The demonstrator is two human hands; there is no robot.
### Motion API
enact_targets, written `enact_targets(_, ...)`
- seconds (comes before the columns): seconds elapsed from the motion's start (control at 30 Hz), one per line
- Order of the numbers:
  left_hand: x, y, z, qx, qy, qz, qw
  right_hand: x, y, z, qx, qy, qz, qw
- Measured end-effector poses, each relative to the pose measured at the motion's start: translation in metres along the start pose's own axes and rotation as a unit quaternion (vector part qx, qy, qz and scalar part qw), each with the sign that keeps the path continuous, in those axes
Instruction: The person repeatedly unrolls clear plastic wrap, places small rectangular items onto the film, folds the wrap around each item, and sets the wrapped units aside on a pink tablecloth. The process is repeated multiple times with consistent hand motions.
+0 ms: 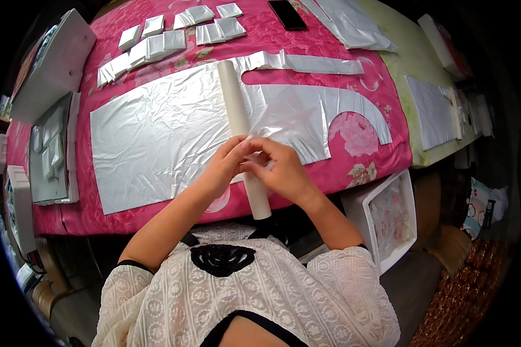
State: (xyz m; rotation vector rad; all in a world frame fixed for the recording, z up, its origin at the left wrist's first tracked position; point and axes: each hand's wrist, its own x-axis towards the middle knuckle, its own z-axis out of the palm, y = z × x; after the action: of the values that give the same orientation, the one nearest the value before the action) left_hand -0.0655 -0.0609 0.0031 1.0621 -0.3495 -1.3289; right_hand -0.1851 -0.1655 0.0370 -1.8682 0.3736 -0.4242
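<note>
My left hand (227,165) and my right hand (283,173) meet over a long off-white tube (233,95). Fingertips of both are pinched together on a thin clear plastic bag (281,115), which spreads out beyond my fingers. The tube lies across a large silvery-white plastic sheet (156,127), and its near end juts past the table edge toward me. On the right the sheet narrows into curved straps, like a disposable apron. Small parts of the bag between my fingers are hidden.
Folded silvery packets (156,49) lie in rows at the back left. A black phone (287,14) is beyond the sheet, near more loose plastic (353,26). White foam boxes stand at left (55,69) and at the right table edge (362,211). Pink floral cloth (208,217) covers the table.
</note>
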Motion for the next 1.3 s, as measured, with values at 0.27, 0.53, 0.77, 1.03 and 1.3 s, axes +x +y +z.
enact_targets(0.27, -0.02, 0.021, -0.043, 0.16, 0.061, -0.077, 0.982, -0.003, -0.014, 0.007, -0.25, 0.102, -0.185, 0.945)
enact_targets(0.53, -0.015, 0.018, -0.04, 0.248, 0.038, -0.079, 0.965, 0.033, 0.018, -0.027, -0.243, -0.1, -0.108, 0.959)
enact_targets(0.77, -0.015, 0.018, -0.06, 0.222, 0.045, -0.113, 0.967, 0.031, 0.09, -0.192, 0.076, 0.117, 0.202, 0.969)
enact_targets(1.03, -0.021, 0.021, -0.069, 0.205, 0.051, -0.101, 0.972, -0.009, 0.104, -0.253, -0.547, 0.414, 0.053, 0.725)
enact_targets(1.3, -0.06, 0.055, -0.129, 0.226, 0.085, -0.11, 0.964, -0.06, 0.0, 0.026, -0.371, -0.108, 0.195, 0.902)
